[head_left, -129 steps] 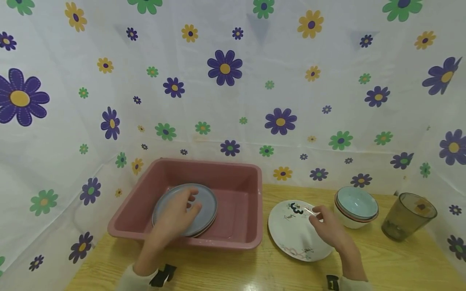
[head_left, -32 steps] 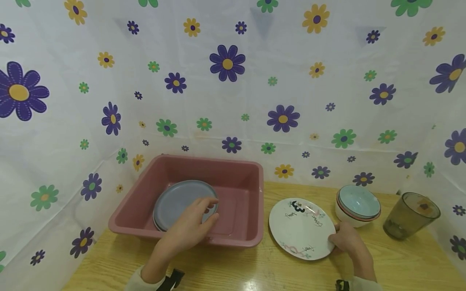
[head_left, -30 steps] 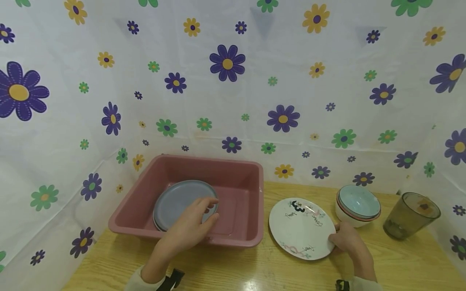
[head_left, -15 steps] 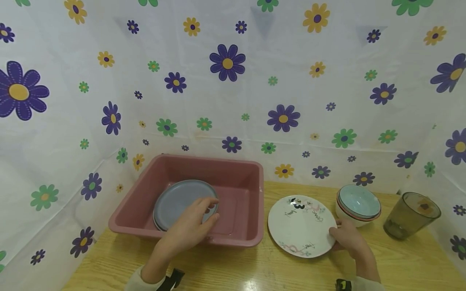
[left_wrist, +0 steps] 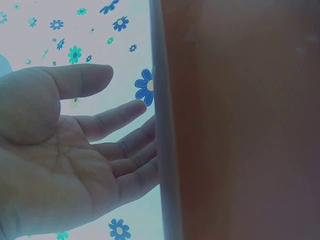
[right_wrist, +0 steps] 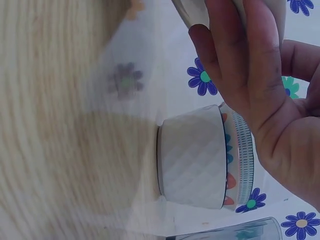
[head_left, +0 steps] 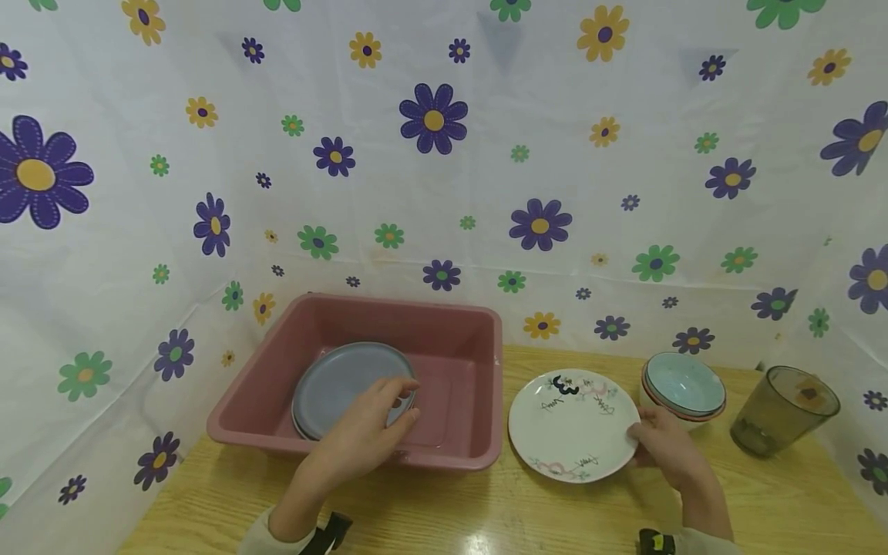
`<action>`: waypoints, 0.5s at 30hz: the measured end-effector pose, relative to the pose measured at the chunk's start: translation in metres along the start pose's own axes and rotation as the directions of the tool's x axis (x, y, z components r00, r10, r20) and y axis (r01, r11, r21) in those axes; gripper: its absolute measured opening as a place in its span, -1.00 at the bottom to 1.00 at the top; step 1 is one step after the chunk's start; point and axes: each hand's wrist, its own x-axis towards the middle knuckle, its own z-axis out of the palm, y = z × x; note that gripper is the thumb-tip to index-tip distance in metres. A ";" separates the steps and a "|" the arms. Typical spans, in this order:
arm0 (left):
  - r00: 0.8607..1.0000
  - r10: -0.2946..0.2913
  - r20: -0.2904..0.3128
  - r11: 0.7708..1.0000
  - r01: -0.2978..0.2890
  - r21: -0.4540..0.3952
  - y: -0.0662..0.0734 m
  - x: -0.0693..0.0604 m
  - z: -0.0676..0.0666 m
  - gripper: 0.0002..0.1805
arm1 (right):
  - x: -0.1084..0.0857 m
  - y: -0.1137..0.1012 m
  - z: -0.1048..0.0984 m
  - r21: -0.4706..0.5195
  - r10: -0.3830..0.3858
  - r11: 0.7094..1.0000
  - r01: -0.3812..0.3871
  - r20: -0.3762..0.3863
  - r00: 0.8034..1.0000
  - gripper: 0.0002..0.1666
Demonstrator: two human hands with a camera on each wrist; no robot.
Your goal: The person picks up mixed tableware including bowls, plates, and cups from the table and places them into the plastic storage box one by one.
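Observation:
In the head view my right hand (head_left: 667, 447) grips the right rim of a white plate (head_left: 572, 432) with black and pink decoration. The right wrist view has its fingers (right_wrist: 260, 65) under the plate, raised off the table, with the thumb on the other side. My left hand (head_left: 364, 424) hovers over the near rim of a pink basin (head_left: 461, 465), where grey-blue plates (head_left: 340, 378) lie stacked. In the left wrist view the left hand (left_wrist: 75, 145) has its fingers loosely extended beside the basin wall and holds nothing.
Several nested bowls (head_left: 683, 385), light blue on top, stand right of the plate. A tinted glass (head_left: 780, 412) stands farther right. Everything rests on a wooden table (head_left: 479, 516). A flowered curtain (head_left: 486, 169) closes off the back and sides.
My right hand has come down to the white plate's right rim, gripped it and raised the plate slightly. My left hand moved right and nearer the basin's front rim, then stayed still.

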 end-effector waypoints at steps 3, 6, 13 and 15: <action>1.000 -0.003 0.001 1.000 0.003 -0.006 0.000 0.000 0.000 -0.63 | -0.001 -0.001 -0.001 0.024 -0.006 1.000 0.006 0.004 1.000 -0.32; 1.000 -0.003 0.002 1.000 0.003 -0.007 0.000 0.001 0.000 -0.62 | -0.001 -0.002 -0.001 0.031 -0.008 0.999 0.008 0.001 1.000 -0.30; 1.000 0.005 0.004 1.000 -0.004 -0.014 -0.001 -0.001 -0.001 -0.62 | -0.004 -0.006 -0.001 0.045 -0.023 0.999 0.023 -0.012 1.000 -0.29; 1.000 0.007 0.004 1.000 -0.007 -0.018 -0.001 -0.001 -0.001 -0.62 | -0.005 -0.008 -0.002 0.053 -0.026 0.998 0.027 -0.015 1.000 -0.30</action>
